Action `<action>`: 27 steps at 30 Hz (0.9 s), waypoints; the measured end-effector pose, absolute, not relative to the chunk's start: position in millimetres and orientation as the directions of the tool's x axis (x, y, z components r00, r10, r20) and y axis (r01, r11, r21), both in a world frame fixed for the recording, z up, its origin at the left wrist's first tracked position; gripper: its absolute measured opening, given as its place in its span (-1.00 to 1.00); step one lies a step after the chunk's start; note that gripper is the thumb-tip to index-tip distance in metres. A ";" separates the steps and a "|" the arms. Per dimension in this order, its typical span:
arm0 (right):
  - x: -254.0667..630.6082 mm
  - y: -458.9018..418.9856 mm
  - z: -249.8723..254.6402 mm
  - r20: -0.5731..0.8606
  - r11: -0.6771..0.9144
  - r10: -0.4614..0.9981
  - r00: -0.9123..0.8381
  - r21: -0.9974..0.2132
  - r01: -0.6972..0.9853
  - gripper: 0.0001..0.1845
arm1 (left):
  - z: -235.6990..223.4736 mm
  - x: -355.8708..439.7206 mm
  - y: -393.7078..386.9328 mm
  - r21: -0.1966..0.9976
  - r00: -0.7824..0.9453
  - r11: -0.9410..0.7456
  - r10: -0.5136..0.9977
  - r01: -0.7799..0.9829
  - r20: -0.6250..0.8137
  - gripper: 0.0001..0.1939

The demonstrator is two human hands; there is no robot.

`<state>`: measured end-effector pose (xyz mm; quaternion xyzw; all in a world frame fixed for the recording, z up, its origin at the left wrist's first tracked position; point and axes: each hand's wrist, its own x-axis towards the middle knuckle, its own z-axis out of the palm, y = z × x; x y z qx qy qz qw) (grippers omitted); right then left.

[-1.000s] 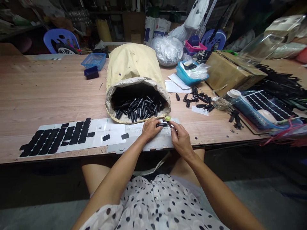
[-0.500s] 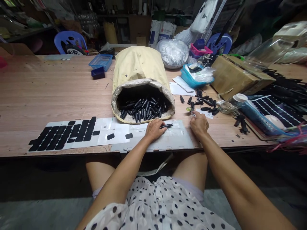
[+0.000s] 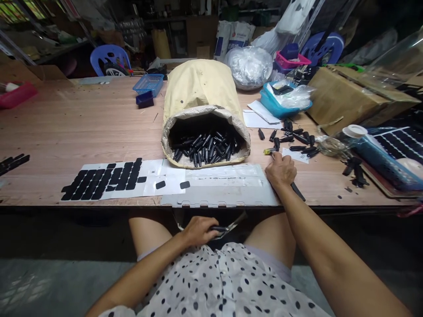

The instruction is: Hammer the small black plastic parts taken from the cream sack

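Note:
My left hand is low over my lap, below the table's front edge, its fingers closed round a slim black plastic part. On the table, right of a grey flat sheet, my right hand grips a slim tool. The tool's dark handle sticks out behind the hand, and a yellow-green tip shows ahead of the fingers; its exact kind is unclear. A pale yellow sack lies with its mouth towards me, and several black plastic parts fill its opening.
Black rounded stickers cover a white sheet on the left. Loose black parts lie beyond my right hand. Behind are a blue basket, a turquoise basin and a cardboard box.
My left hand has dropped from the grey sheet to above my lap, carrying the black part. My right hand stays beside the sheet with the tool. The view has turned slightly left.

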<state>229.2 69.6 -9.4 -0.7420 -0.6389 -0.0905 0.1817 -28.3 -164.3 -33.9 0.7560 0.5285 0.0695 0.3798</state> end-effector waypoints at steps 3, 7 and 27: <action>229.9 70.6 -11.9 0.389 -0.112 0.908 0.158 -0.138 0.984 -0.62 | -56.6 -33.0 -152.1 0.479 0.104 0.170 0.864 0.861 -0.493 -0.63; 229.3 69.6 -11.9 0.396 -0.116 0.905 0.154 -0.120 0.986 -0.62 | -54.1 -26.0 -136.3 0.350 -0.003 0.258 0.809 0.900 -0.588 -0.51; 223.8 68.6 -6.9 0.323 -0.124 0.933 0.158 -0.124 0.985 -0.58 | 79.3 -79.8 56.8 0.092 -0.217 0.218 0.976 0.971 -0.024 -0.70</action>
